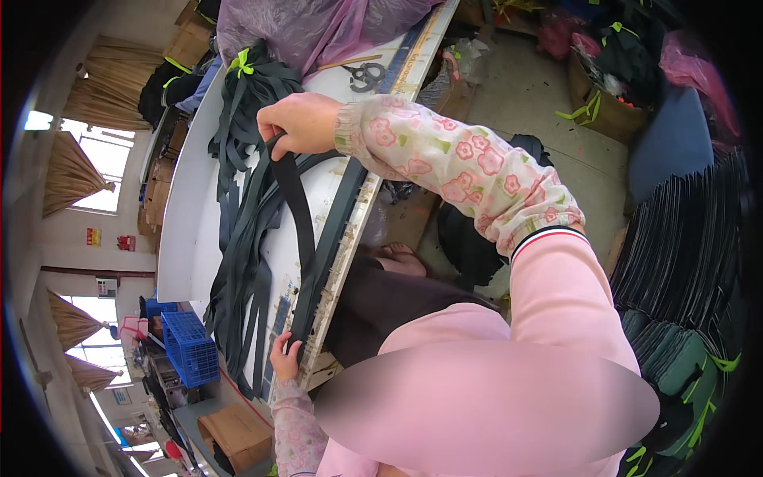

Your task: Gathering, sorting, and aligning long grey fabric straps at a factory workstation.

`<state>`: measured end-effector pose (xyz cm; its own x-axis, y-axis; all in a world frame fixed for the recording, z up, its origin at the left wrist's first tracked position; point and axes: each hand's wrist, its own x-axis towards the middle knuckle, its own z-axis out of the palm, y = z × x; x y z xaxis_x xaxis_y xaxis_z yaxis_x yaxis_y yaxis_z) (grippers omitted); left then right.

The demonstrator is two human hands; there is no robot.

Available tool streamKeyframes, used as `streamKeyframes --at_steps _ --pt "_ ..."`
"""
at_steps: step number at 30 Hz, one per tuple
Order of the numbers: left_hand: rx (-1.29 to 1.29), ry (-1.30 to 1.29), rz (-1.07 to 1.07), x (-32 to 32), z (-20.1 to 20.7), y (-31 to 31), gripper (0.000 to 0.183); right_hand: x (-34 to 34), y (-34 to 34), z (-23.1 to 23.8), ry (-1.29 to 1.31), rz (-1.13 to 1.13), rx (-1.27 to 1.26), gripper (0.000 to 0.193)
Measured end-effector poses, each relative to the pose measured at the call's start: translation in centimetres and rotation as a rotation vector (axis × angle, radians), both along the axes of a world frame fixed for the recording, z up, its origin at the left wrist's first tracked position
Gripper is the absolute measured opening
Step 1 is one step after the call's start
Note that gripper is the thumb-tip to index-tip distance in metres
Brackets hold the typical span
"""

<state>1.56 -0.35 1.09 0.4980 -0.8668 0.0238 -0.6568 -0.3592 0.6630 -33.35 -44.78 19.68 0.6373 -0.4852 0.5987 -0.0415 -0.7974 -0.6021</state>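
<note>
My right hand, at the end of a floral oversleeve, is closed on a black fabric strip and holds it raised over the white table. The strip hangs in a curve to my left hand, whose fingers and thumb pinch it by the table edge. Another dark strip lies flat along that edge, partly beneath the held one. Beside them spreads a bundle of long dark strips, gathered at the far end by a bright yellow-green tie.
Scissors and a thin wooden stick lie near a purple plastic bag on the table. A blue crate and a cardboard box stand at left. Stacked dark sheets and a filled box are at right.
</note>
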Motion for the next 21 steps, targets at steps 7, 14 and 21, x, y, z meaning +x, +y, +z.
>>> streamKeyframes --at_steps 7,14,21 --pt "0.116 -0.167 -0.004 -2.8 0.1 -1.9 0.055 0.5 -2.8 -5.9 0.039 -0.239 0.088 0.033" --pt "0.024 -0.179 0.036 -2.3 -0.1 -0.3 0.058 2.0 -2.3 -4.1 -0.077 -0.125 0.091 0.033" --pt "-0.001 -0.202 0.107 -3.0 1.0 -0.2 0.047 1.1 -0.3 1.5 -0.2 0.17 0.369 0.015"
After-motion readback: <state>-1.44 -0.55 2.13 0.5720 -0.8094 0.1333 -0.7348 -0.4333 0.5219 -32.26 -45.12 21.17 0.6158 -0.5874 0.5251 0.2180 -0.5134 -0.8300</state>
